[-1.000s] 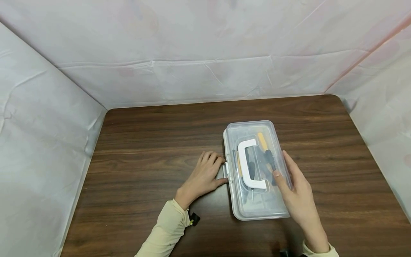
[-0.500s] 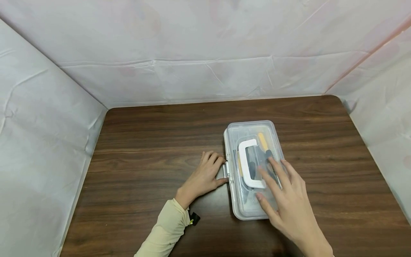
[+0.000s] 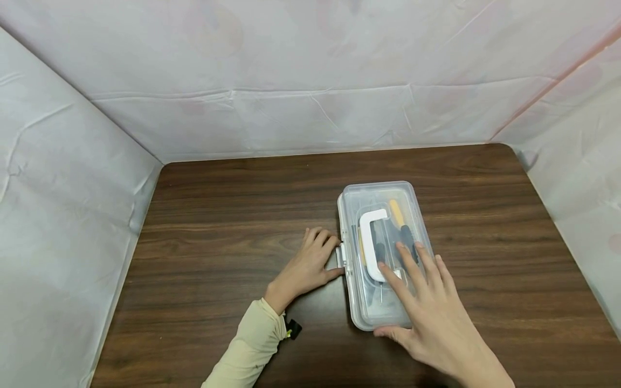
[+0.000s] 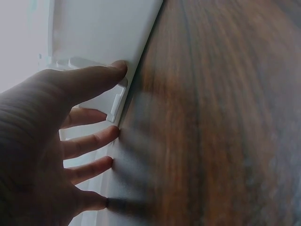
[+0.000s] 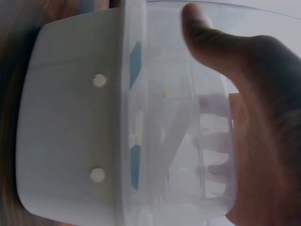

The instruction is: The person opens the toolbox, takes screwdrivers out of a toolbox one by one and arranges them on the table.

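Observation:
A clear plastic toolbox lies closed on the table, with a white carry handle on its lid. Through the lid shows a tool with a yellow and dark grip, among other dark tools. My left hand rests at the box's left side, thumb and fingers on either side of the white latch. In the left wrist view the thumb lies against the white box wall, fingers spread. My right hand is spread over the lid's near right part, thumb by the near edge. The right wrist view shows the box's pale end wall.
The box stands on a dark wood-grain table, right of its middle. White sheeting rises behind the table and along both sides. A small black device is strapped at the left sleeve's cuff.
My right hand has left the box's right side and moved over the lid, then slid toward the near edge with fingers spread. The left hand and box have stayed put.

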Tool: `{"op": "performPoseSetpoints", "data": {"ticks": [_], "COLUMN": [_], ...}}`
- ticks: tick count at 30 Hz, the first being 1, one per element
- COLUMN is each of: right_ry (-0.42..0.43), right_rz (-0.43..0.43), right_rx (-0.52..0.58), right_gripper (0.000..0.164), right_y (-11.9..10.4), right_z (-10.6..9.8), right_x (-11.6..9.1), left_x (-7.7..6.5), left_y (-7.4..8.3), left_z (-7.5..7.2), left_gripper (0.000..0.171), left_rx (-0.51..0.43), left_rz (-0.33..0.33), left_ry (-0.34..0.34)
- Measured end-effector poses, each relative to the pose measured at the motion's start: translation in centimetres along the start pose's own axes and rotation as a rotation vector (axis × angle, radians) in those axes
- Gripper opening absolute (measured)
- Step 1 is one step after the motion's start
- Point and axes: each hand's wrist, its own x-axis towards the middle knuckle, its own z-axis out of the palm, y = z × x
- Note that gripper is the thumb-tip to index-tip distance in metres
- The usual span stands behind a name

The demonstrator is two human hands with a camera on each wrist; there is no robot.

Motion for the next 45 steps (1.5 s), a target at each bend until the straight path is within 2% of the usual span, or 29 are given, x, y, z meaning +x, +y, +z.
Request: {"op": "performPoseSetpoints", "data": {"ticks": [7,12,17,24,27,29,32,36,39,45], "right_ry": [0.005,-0.010,0.061,0.159,0.213,0.237,0.263,0.268,0.260,0.243], "right_rz": [-0.006,0.021,0.022,0.012,-0.016,-0.030,-0.044,-0.044,-0.036,-0.018], "right_rx": [0.063,0.140,0.249,0.459,0.525,0.552,0.569,0.562,0.544,0.513], "right_gripper": [0.089,0.090,0.091,0.092,0.092,0.090,0.089,0.089,0.089,0.090], "right_y": [0.3,0.6,1.4,2.7,3.0,3.1,3.3,3.3,3.2,3.2], "right_z": [-0.3,-0.7,-1.1,-1.4,-1.4,-1.4,-1.5,-1.6,-1.6,-1.6], "right_x": [0.3,0.0,-0.4,-1.1,-1.0,-0.9,-0.9,-0.9,-0.9,-0.9], "left_x": [0.1,0.0,0.0,0.0,0.0,0.0,-0.1,-0.1,-0.1,0.1], "left_y": [-0.1,-0.3,-0.3,-0.3,-0.1,0.0,0.3,0.8,1.2,2.4], "left_z": [-0.2,-0.3,-0.3,-0.3,-0.4,-0.7,-1.4,-2.2,-2.3,-2.1], "left_gripper": [0.051,0.051,0.052,0.054,0.065,0.077,0.094,0.090,0.083,0.077], "left_rx": [-0.003,-0.015,-0.017,-0.014,-0.032,-0.076,-0.198,-0.424,-0.517,-0.495], "left_rz": [0.006,0.002,-0.006,-0.027,-0.051,-0.067,-0.093,-0.119,-0.119,-0.053], "left_ry": [-0.005,-0.013,-0.017,-0.029,-0.042,-0.059,-0.101,-0.093,-0.028,0.090]}}
